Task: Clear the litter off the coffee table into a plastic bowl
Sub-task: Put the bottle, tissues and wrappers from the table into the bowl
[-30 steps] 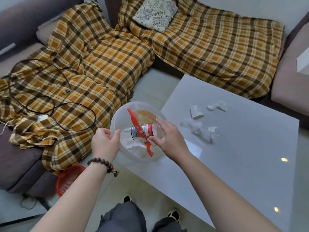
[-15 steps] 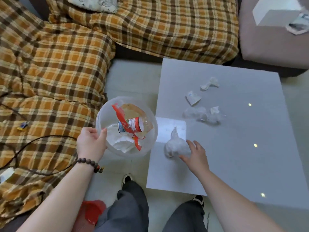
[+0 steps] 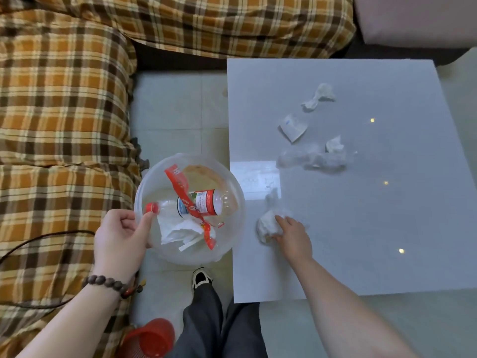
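The person stands at the near left corner of the grey counter (image 3: 387,228). The left hand (image 3: 121,236) holds a clear plastic bowl (image 3: 232,228) by its rim, the grip clamped on it with the thumb over the edge and the fingers outside. The bowl is off the counter, in the air over the floor, just beside the left edge of the counter.

Inside the bowl lies a plastic bottle (image 3: 206,202) on its side, with a red cap (image 3: 151,208) toward the left hand. A red strip of wrapper (image 3: 180,187) lies across the bottle, and white paper (image 3: 178,232) is under it.

The right hand (image 3: 291,233) is down on the counter near the left edge. Its grip is closing around a crumpled white bag (image 3: 267,223), the fingers on top and the thumb at the near side. The bag still touches the counter, and it is not possible to tell if the grip is fully tight.

More litter lies toward the middle of the counter: a crumpled clear film (image 3: 309,160) with a white scrap (image 3: 334,144) touching its far side, a small flat white packet (image 3: 293,126) just beyond, and a twisted white tissue (image 3: 318,96) nearer the far edge.

A sofa with an orange checked cover (image 3: 64,99) is to the left of the counter. A bead bracelet (image 3: 108,282) is on the left wrist. A red basket (image 3: 149,337) stands on the floor by the person's legs.
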The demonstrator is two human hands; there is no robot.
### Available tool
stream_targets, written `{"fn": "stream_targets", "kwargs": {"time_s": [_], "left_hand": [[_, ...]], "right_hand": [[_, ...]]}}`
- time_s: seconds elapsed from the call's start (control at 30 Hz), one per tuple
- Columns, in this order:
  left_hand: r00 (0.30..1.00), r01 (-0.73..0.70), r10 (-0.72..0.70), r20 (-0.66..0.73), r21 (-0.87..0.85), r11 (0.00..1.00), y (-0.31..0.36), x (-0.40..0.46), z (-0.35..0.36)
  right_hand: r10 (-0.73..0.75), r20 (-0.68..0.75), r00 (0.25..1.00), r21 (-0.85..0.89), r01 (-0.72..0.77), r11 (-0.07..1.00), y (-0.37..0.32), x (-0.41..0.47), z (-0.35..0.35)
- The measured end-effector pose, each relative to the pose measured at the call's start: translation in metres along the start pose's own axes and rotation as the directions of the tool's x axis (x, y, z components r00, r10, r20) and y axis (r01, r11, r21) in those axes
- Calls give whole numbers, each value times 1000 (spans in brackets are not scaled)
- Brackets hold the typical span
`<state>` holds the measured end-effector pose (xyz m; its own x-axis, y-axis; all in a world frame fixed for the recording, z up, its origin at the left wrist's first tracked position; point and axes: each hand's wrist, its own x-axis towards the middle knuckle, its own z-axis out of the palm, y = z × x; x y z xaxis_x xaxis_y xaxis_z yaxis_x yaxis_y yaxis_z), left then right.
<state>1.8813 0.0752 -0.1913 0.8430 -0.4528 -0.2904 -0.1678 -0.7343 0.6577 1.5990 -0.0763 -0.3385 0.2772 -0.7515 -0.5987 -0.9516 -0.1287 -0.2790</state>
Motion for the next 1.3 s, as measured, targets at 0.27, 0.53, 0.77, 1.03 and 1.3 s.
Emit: {"fn": "stream_targets", "kwargs": {"time_s": [0.27,0.53,0.77,1.03,1.3], "left_hand": [[998,37,-36,-60,14,999,7,-11,7],[996,72,-74,-54,-27,997,32,-27,-5],[997,68,-71,-22,-94,993,62,-43,-18],[996,47,-58,-62,-163,985,80,-41,-38],[994,44,-59,-94,-155,987,85,-16,-54]], "right_hand": [[31,-221,975,279,32,960,-23,-27,-46],[-63,-435,898,553,322,768,-81,-96,-133],[-478,-306,823,431,568,701,-163,-133,-150],[-548,-258,796,367,606,706,-158,-125,-154],[-330,-352,876,315,444,839,-127,-104,-156]]}}
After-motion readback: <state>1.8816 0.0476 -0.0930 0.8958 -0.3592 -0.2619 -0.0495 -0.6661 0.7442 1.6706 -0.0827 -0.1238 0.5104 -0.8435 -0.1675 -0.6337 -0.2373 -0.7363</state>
